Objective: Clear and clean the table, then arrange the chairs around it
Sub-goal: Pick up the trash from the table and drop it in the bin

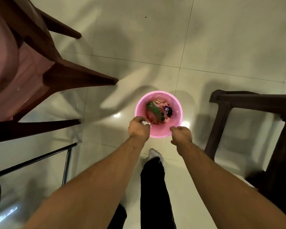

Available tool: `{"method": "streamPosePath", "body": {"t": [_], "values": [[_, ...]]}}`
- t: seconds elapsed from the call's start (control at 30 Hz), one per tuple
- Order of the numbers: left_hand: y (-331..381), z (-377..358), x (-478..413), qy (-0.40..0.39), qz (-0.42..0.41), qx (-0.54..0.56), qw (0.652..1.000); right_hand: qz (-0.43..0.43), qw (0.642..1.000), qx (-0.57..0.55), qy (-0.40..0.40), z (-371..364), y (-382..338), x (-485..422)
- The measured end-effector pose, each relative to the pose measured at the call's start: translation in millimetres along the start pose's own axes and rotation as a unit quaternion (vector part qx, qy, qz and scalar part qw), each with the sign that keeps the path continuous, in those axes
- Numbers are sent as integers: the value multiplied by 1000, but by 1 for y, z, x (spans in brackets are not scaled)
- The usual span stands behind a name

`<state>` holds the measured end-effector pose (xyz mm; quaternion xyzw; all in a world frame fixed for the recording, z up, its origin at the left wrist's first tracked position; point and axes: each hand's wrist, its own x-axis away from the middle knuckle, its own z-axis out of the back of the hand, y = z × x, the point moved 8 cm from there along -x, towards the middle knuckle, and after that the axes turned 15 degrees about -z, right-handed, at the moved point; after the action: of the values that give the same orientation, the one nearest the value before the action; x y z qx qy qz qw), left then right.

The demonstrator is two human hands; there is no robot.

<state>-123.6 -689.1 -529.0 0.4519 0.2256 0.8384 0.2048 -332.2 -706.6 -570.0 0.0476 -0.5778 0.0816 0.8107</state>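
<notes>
Both arms reach down over a round pink plastic bin standing on the glossy pale tiled floor. The left hand is curled around a crumpled white paper scrap above the bin's near rim. The right hand is loosely fisted; whether it holds anything, I cannot tell. A green bottle and purple wrappers lie inside. A reddish-brown plastic chair stands left, a dark wooden chair right.

1. The floor is glossy pale tile with thin dark grout lines.
2. Two bright light glints reflect on it.
3. A reddish-brown wooden chair stands left.
4. A dark wooden frame stands right.
5. A black metal frame sits lower left.
</notes>
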Motion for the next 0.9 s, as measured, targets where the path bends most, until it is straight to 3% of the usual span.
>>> {"method": "streamPosePath", "body": {"t": [0.17,0.3,0.37,0.43,0.5,0.6,0.7,0.8,0.9], "values": [[7,-7,-2,-30,6,120,992,-5,1000,1,-10,-13,10,3],[18,3,8,-64,-16,104,992,14,1000,23,-13,-19,11,17],[24,16,18,-82,-47,41,995,36,998,55,-1,-17,9,34],[34,32,33,-118,-119,-109,980,74,991,114,16,-13,3,54],[41,51,58,-169,-206,-293,918,128,971,200,34,-9,1,87],[47,83,100,-207,-278,-451,822,237,901,355,76,-11,0,148],[50,138,158,-201,-324,-523,763,344,792,489,118,-28,26,230],[45,192,209,-175,-340,-535,753,404,713,555,144,-48,63,302],[30,267,271,-116,-369,-514,766,456,651,581,173,-79,120,384]]}}
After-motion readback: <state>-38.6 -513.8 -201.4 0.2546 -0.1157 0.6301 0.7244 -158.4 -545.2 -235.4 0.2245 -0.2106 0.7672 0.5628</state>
